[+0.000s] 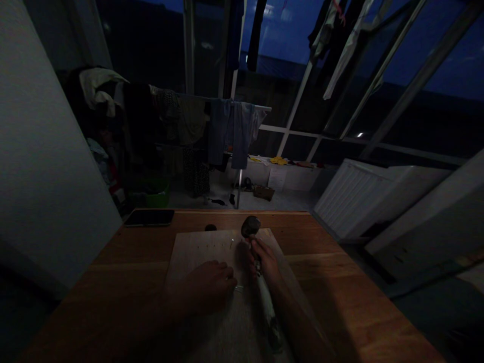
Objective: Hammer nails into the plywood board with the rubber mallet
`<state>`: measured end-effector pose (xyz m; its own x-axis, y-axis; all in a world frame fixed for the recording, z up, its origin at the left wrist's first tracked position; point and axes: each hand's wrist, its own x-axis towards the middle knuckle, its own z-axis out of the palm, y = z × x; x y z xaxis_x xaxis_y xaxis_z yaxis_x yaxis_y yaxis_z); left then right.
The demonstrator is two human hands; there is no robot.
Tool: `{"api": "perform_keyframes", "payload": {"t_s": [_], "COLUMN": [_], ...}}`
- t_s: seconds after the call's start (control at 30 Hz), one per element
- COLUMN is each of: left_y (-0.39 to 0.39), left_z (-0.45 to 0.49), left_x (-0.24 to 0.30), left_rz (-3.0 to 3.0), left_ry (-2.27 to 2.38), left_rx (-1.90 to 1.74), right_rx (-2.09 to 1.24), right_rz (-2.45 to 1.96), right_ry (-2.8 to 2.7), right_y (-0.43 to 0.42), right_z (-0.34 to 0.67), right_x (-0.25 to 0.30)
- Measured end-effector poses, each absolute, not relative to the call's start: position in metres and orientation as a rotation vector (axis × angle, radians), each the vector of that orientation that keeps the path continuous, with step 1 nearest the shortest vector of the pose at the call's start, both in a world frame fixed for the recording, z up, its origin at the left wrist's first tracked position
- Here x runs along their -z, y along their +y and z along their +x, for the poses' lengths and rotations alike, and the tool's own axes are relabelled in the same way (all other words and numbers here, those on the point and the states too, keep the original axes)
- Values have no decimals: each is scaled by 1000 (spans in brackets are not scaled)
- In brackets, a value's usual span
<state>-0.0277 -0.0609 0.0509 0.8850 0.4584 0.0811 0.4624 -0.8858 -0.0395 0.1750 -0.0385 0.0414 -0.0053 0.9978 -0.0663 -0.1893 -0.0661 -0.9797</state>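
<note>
My right hand [266, 258] is wrapped round the upper handle of a hammer [267, 307]. Its dark metal head [250, 227] points away from me, over the far right part of a pale wooden board [185, 252]. My left hand [212, 282] is low over the middle of the board, its fingers curled closed. Thin, shiny nails [238, 288] stick out by its fingertips. One nail [232, 243] stands slightly tilted in the board, left of the hammer head. To its left runs a row of small nails or marks [206, 246], too dim to tell apart.
The board lies on a wooden table [313, 242]. A phone [149, 218] rests at the far left corner, and a small dark round object [210, 228] sits behind the board. Beyond the table are a drying rack with clothes [223, 131], a green basket [157, 194] and a white ribbed panel [350, 196].
</note>
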Motion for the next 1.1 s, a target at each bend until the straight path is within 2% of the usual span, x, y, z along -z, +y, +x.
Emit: {"api": "perform_keyframes", "payload": {"t_s": [0.43,1.1], "left_y": [-106,-89], "left_z": [6,-6], "left_x": [-17,-30], "left_rz": [-2825,-2935], "left_ry": [-690,-803], "left_rx": [110,173], "right_rx": [-1330,-1340], "right_rz": [-1133,-1148], "right_ry": [-1018,-997], "right_y": [-40,-39], "right_z": [175,176], "right_x": [-42,-42]}}
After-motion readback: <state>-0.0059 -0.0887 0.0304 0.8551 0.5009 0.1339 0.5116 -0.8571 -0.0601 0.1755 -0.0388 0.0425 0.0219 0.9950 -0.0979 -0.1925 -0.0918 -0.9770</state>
